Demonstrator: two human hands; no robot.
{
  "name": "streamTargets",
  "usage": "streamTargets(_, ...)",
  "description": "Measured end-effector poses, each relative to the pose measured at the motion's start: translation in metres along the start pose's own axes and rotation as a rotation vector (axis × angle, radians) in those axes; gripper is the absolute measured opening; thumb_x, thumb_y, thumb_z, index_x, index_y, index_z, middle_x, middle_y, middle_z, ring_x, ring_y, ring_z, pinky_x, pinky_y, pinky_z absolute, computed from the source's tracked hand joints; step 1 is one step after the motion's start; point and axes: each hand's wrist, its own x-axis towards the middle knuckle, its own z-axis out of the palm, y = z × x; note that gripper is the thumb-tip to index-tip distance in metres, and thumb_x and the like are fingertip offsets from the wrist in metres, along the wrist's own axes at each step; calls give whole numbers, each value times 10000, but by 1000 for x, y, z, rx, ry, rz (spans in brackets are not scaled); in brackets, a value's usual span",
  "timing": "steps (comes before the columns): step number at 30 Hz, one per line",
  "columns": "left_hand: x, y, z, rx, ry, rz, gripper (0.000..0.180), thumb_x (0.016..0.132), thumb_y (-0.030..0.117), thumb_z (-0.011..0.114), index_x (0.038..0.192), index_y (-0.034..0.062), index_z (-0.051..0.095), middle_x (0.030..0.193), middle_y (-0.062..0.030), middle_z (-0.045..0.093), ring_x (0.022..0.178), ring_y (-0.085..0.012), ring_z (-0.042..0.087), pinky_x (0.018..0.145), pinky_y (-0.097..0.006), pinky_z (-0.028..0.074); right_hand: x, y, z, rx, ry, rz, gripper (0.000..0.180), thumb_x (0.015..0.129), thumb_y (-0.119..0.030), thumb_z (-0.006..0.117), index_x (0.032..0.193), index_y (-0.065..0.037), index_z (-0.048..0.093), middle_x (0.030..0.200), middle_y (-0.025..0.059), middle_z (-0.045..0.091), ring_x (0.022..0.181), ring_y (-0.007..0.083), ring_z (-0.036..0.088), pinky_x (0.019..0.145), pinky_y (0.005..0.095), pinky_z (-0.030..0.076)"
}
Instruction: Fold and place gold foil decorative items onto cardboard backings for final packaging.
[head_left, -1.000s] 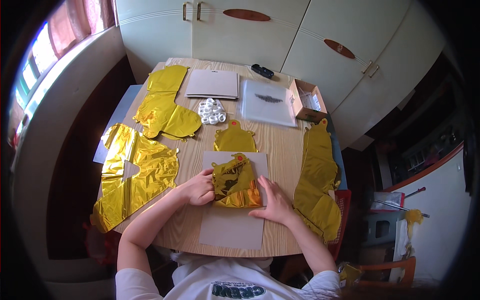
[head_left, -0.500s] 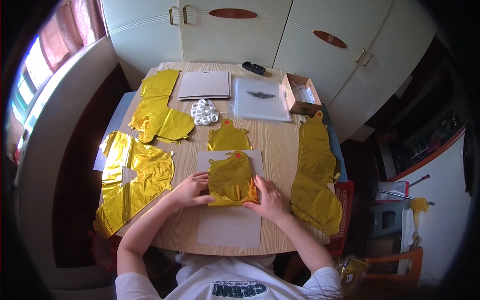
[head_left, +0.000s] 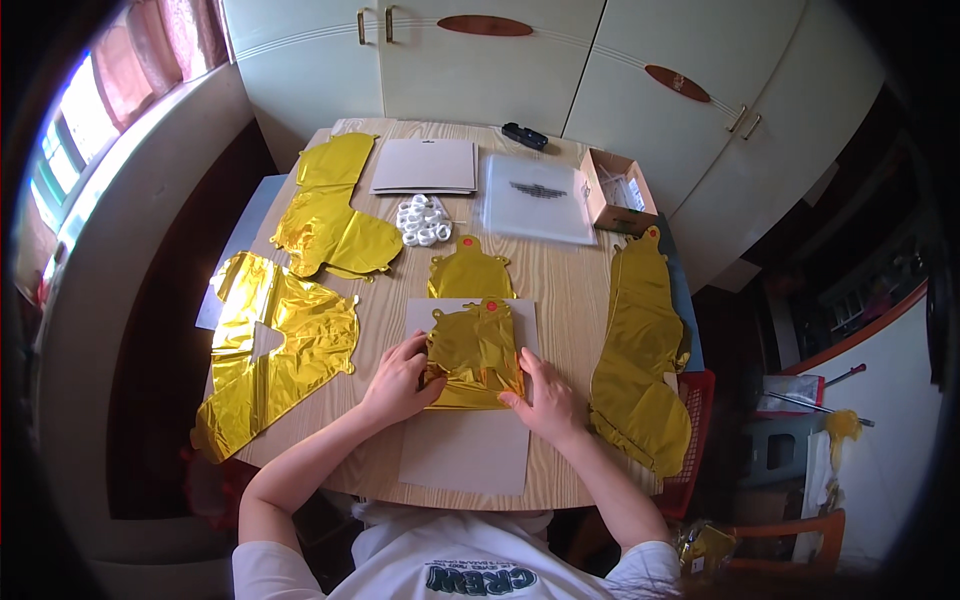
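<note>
Light wooden table (head_left: pixel 570 290) carries all items. Pale grey rectangular cardboard sheet (head_left: pixel 465 450) lies under both hands, long axis running away from the person. On its far half sits the folded gold foil balloon piece (head_left: pixel 475 352), red valve dot at its far edge, long axis also fore-and-aft.

Left hand (head_left: pixel 398 380) is at the piece's left edge, fingers (head_left: pixel 428 362) together, lying on the foil; whether they pinch it cannot be told. Right hand (head_left: pixel 540 392) is at the right edge, fingers (head_left: pixel 522 362) together and flat on the foil.

The piece lies directly between the two hands, equally near to both, extending forward from the fingertips. A second small gold foil balloon (head_left: pixel 470 272) lies just beyond, apart from the fingers.
</note>
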Motion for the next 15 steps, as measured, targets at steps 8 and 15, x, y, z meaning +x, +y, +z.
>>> streamTargets(8, -15, 47, 0, 245, 47, 213, 525, 803, 187, 705, 1250, -10, 512, 1399, -227, 424, 1274, -392, 454, 1039, -469, 397, 0, 4, 8, -16, 33, -2, 740, 875, -394, 685, 1441, -56, 350, 1199, 151, 624, 1077, 308, 623, 862, 409, 525)
streamTargets(15, -28, 82, 34, 221, -277, 371, 936, 911, 685, 392, 1429, -94, 339, 1501, -261, 339, 1418, -367, 313, 1165, -503, 217, 0, 4, 8, 14, 86, -32, 715, 852, -312, 715, 1428, -53, 379, 1173, 154, 626, 1052, 314, 628, 851, 409, 523)
